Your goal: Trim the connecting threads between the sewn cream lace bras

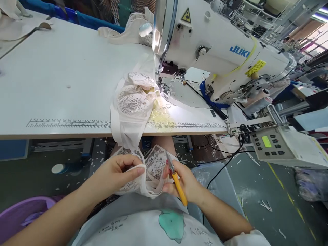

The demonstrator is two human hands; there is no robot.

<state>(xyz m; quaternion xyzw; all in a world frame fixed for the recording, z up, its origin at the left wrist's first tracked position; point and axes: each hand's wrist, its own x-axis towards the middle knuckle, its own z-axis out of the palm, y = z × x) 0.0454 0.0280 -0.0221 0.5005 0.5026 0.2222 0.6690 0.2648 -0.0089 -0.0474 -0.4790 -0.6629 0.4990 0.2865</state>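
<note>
1. Far L of bench [64, 68]: pale cloth [11, 27] at edge of view; can't tell if finished.
2. L hand [126, 172]: narrow pinch, thumb over fingers, on white edging of lap pc [156, 162]. Lap pc = lace cups w/ edging, below bench front edge, btwn both hands. Cups look joined + edged, so main seams there prob done.
3. Rear pc [133, 30]: similar lace, beyond mach [210, 44] head; done or waiting, unclear.
4. Table pc [133, 99]: lace + white fabric, just L of needle [159, 80], one end over front edge. Can't tell if joined to lap pc. Bunched, not flat; prob part-done.
5. Yellowish trimmings [161, 118] beside table pc: some cutting prob done.
6. R hand [187, 179]: closed round yellow-handled snips [179, 188], blades up by lap pc's R cup. Blade gap too small to tell; no cut visible. Edge tidy-up on lap pc prob what's left.
7. Mach on R, ctrl box [271, 145] display lit; both hands off mach, so no sewing rn.
</note>
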